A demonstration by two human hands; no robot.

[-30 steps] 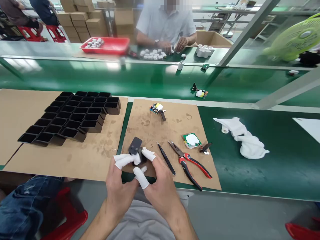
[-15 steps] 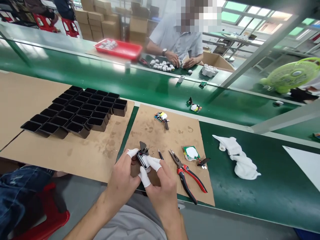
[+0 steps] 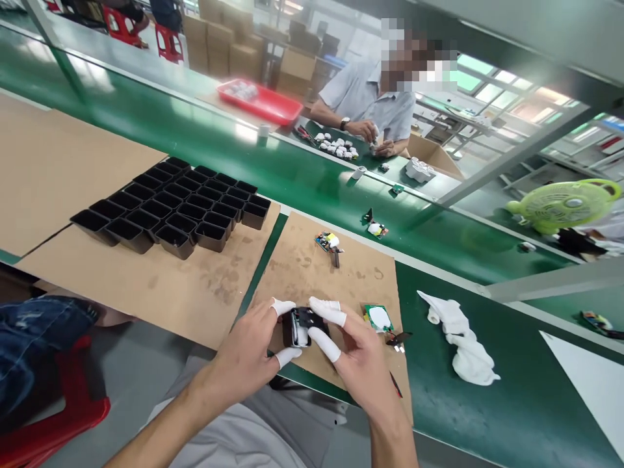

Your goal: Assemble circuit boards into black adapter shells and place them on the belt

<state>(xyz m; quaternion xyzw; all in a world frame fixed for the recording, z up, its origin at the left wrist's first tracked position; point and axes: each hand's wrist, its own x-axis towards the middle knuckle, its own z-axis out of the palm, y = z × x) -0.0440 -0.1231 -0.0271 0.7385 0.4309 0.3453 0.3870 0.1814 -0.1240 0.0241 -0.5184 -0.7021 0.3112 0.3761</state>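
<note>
A small black plastic case is held between my two hands over the front of the cardboard mat. A white-covered part shows inside it, and a black flap-like piece lies over its right side. My left hand grips the case's left side with white-covered fingertips. The white-tipped fingers of my right hand pinch the black piece and the case's right side. Behind that hand the pliers are mostly hidden; one red handle shows. A circuit board with a white pad lies right of my right hand.
Several open black cases stand grouped on the cardboard at left. Another circuit board lies on the mat. A white cloth rests at right. Across the green conveyor, a person handles small white parts near a red tray.
The black case has turned more upright. My right hand has shifted right, its fingers now on the black piece, and covers most of the pliers. The camera view has tilted.
</note>
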